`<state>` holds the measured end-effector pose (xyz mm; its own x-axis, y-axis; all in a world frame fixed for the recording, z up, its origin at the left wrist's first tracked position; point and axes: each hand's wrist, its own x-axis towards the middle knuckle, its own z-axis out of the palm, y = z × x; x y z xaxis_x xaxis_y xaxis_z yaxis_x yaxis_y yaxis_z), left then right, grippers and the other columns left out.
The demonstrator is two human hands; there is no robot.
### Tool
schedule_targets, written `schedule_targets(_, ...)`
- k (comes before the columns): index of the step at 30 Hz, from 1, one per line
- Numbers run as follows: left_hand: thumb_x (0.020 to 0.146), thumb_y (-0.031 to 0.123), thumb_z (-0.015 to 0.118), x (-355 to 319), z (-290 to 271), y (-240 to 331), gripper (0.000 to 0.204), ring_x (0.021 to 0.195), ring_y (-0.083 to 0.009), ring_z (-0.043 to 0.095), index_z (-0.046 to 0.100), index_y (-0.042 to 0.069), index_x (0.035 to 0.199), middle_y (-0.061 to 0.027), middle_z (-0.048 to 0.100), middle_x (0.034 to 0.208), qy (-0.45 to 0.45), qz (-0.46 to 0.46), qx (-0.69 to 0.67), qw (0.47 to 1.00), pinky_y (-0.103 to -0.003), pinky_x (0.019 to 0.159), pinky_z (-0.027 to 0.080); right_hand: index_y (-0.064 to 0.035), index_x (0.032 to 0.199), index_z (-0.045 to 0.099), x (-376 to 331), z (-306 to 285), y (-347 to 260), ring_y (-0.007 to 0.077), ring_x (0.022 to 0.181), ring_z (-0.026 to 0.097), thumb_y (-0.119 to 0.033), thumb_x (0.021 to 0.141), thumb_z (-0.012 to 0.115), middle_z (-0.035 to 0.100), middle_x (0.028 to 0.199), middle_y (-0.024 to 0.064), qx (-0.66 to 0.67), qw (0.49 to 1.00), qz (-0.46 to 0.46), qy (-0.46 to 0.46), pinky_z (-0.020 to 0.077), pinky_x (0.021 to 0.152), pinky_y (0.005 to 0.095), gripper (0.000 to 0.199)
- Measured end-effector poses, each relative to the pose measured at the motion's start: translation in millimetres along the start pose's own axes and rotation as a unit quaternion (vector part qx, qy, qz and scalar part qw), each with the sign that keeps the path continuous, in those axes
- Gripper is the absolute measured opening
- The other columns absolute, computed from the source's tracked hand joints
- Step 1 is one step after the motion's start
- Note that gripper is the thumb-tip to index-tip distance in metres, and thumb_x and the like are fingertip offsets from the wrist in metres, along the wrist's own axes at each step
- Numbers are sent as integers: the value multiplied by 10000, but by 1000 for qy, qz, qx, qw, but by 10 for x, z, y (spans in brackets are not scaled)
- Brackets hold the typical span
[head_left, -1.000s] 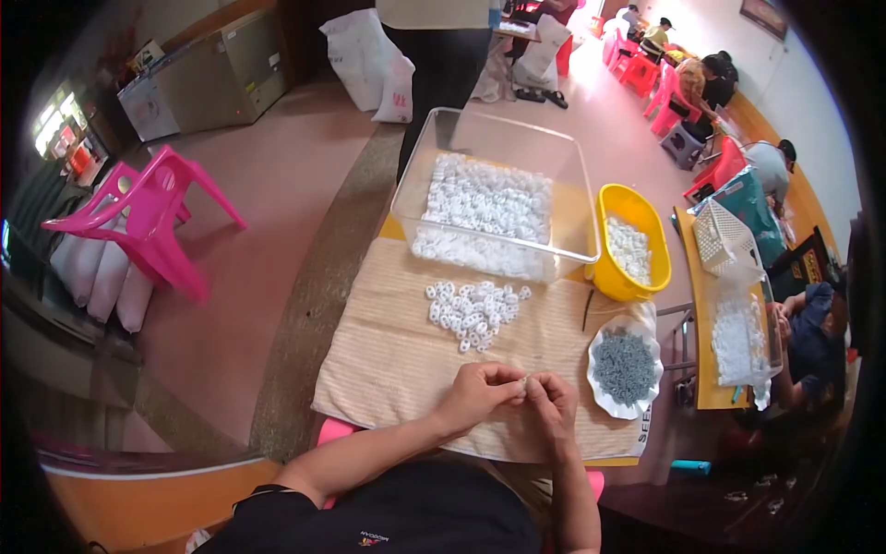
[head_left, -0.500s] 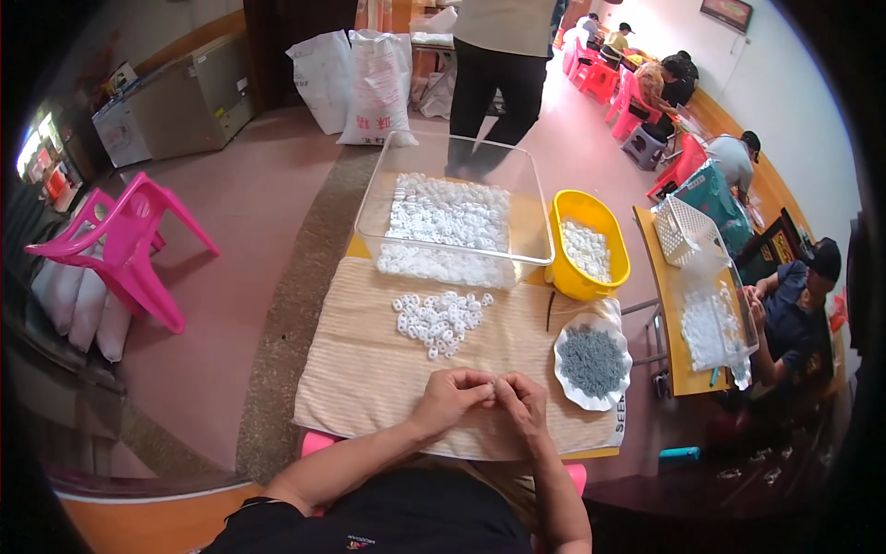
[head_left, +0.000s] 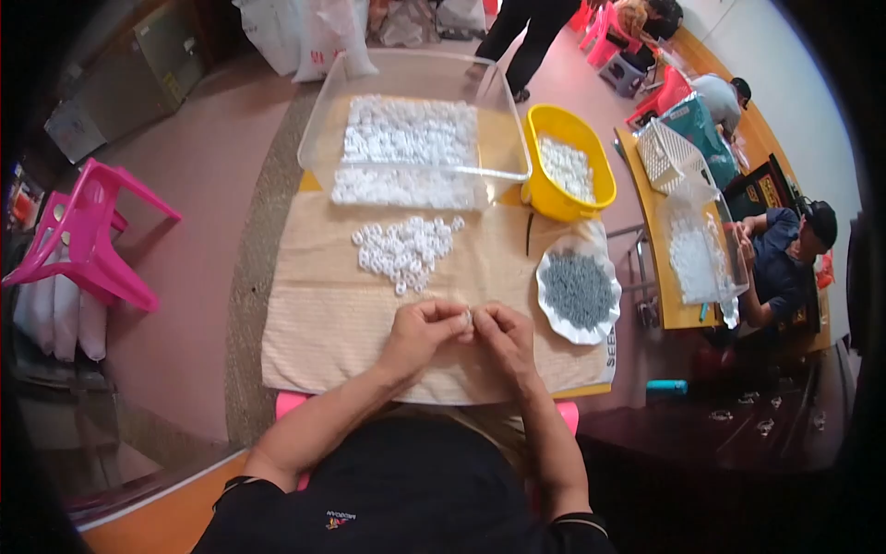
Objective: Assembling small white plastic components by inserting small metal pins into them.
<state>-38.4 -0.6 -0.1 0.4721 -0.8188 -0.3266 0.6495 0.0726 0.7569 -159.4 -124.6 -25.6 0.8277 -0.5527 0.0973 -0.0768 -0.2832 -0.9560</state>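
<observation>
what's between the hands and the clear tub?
In the head view, a loose pile of white rings on the tan cloth, between the hands and clear tub.

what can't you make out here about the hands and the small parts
- Head view: the small white piece between the left hand and right hand is too small to tell its shape.
- The fingers' grip is hidden by the backs of the hands.
- The grey bits in the white dish are too small to identify.
- The white parts low in the clear bin blur behind its wall.
</observation>
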Motion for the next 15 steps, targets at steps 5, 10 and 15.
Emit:
schedule_targets(5, 880, 22, 638, 34, -26, 71, 155, 804, -152, 657, 614, -36, 1021, -97, 658, 904, -16, -15, -39, 999, -282, 752, 573, 53, 1079, 629, 74, -70, -47, 94, 736, 588, -107, 962, 554, 655, 873, 45, -15, 999, 2, -44, 485, 682, 223, 213)
schedule_targets(10, 886, 16, 623, 48, -73, 38, 168, 800, -156, 660, 600, -38, 1043, -100, 655, 908, 4, -25, -52, 998, -295, 749, 580, 51, 1148, 596, 46, 10, -318, 117, 736, 600, -30, 939, 556, 649, 911, 70, 176, 972, 156, 13, 502, 681, 241, 227)
schedule_targets(15, 880, 4, 622, 26, -67, 28, 160, 794, -160, 667, 604, -41, 1033, -105, 661, 901, -3, -28, -59, 998, -294, 741, 582, 46, 1135, 593, 17, 17, -289, 126, 840, 624, -67, 913, 574, 645, 966, 78, 201, 966, 162, 2, 513, 726, 263, 250)
